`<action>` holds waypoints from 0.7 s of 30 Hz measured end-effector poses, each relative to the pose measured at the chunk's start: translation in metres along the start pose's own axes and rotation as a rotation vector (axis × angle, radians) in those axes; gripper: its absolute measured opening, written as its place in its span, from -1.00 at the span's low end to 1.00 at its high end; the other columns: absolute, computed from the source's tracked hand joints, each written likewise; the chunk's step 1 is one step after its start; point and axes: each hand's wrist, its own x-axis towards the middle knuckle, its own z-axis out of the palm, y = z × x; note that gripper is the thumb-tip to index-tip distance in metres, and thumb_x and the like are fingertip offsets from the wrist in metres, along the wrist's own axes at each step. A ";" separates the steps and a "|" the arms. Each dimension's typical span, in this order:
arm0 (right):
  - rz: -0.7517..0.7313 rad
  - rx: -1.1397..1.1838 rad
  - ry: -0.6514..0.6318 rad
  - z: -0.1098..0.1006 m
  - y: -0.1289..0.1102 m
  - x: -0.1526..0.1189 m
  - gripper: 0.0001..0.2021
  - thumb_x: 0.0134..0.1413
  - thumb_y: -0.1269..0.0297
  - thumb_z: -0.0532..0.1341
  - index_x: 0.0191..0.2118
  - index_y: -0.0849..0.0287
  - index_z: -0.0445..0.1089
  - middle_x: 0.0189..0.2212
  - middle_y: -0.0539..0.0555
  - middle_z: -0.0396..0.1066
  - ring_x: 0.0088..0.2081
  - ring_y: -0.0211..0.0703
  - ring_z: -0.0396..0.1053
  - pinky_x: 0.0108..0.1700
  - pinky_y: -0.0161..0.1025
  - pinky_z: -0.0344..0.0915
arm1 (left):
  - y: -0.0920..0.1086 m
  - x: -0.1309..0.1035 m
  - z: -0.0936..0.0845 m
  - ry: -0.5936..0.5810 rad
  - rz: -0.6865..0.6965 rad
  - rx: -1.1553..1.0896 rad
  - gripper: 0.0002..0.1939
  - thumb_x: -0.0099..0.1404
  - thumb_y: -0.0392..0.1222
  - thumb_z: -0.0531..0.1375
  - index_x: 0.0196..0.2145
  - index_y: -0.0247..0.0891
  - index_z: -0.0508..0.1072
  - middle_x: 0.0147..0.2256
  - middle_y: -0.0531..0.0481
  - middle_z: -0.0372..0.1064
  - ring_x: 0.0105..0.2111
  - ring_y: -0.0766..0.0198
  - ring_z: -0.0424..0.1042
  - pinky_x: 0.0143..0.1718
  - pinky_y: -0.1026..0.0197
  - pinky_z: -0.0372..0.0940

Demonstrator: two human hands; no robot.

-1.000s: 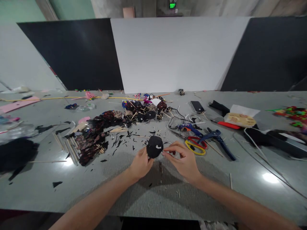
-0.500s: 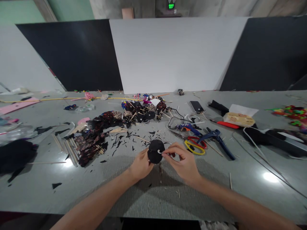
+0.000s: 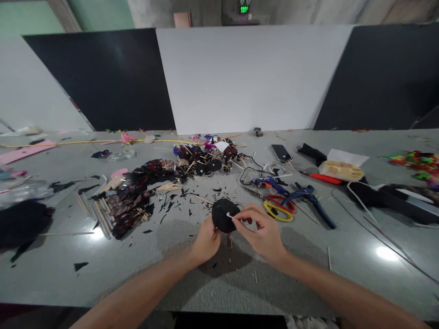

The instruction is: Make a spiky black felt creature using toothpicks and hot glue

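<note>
Over the near middle of the table I hold a round black disc (image 3: 222,223), its face tilted up toward me. My left hand (image 3: 206,243) grips it from below at its left edge; most of those fingertips are hidden behind it. At the disc's centre is a small white strip or tube end (image 3: 229,215). My right hand (image 3: 262,234) pinches that white piece between thumb and forefinger, beside the disc's right side. Black scraps (image 3: 173,200) lie on the table behind my left hand. A thin wooden stick (image 3: 202,198) rests just beyond the disc.
Right of my hands lie red-and-yellow-handled scissors (image 3: 278,211), blue pliers-like cutters (image 3: 310,196), a glue gun (image 3: 270,183) and a phone (image 3: 281,152). Black decorated pieces with sticks (image 3: 202,160) and a dark patterned strip (image 3: 132,201) spread across the table's left and middle.
The black disc has turned and shifted slightly right, showing more of its face. My left hand has moved a little right and down with it. My right hand stays nearly in place.
</note>
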 end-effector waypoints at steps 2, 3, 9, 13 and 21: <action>0.009 -0.018 0.000 0.000 0.000 0.000 -0.94 0.22 0.31 0.35 -0.31 0.06 0.55 -0.36 0.02 0.48 -0.27 -0.12 0.44 -0.18 -0.15 0.30 | 0.002 0.001 0.003 0.027 -0.030 -0.085 -0.78 0.37 -0.37 0.03 -0.23 -0.25 0.48 -0.32 -0.10 0.54 -0.28 0.16 0.52 -0.16 0.14 0.40; 0.010 -0.026 0.002 0.000 0.000 0.000 -0.95 0.22 0.31 0.35 -0.31 0.05 0.55 -0.36 0.02 0.48 -0.27 -0.13 0.43 -0.17 -0.15 0.29 | 0.003 0.001 0.004 0.046 -0.043 -0.120 -0.79 0.37 -0.36 0.04 -0.22 -0.25 0.48 -0.29 -0.11 0.54 -0.24 0.16 0.52 -0.11 0.13 0.40; 0.003 -0.077 0.027 0.000 0.002 0.002 -0.94 0.20 0.30 0.35 -0.32 0.05 0.55 -0.37 0.02 0.48 -0.31 -0.13 0.41 -0.20 -0.15 0.28 | 0.006 0.005 0.008 0.088 -0.097 -0.284 -0.78 0.41 -0.22 0.09 -0.09 -0.25 0.50 -0.13 -0.14 0.56 -0.12 0.15 0.51 0.00 0.11 0.39; -0.004 -0.103 0.028 0.001 0.003 0.003 -0.94 0.19 0.30 0.35 -0.32 0.05 0.56 -0.36 0.03 0.50 -0.29 -0.12 0.42 -0.19 -0.15 0.28 | 0.007 0.006 0.009 0.081 -0.150 -0.322 -0.80 0.40 -0.16 0.14 -0.12 -0.26 0.51 -0.13 -0.14 0.56 -0.12 0.12 0.50 0.01 0.10 0.39; 0.018 -0.128 0.029 0.001 0.006 0.003 -0.93 0.20 0.28 0.34 -0.33 0.05 0.56 -0.37 0.02 0.48 -0.31 -0.13 0.38 -0.22 -0.16 0.26 | 0.003 0.007 0.009 0.062 -0.176 -0.398 -0.77 0.40 -0.09 0.18 -0.12 -0.28 0.52 -0.12 -0.15 0.56 -0.11 0.11 0.50 0.04 0.09 0.37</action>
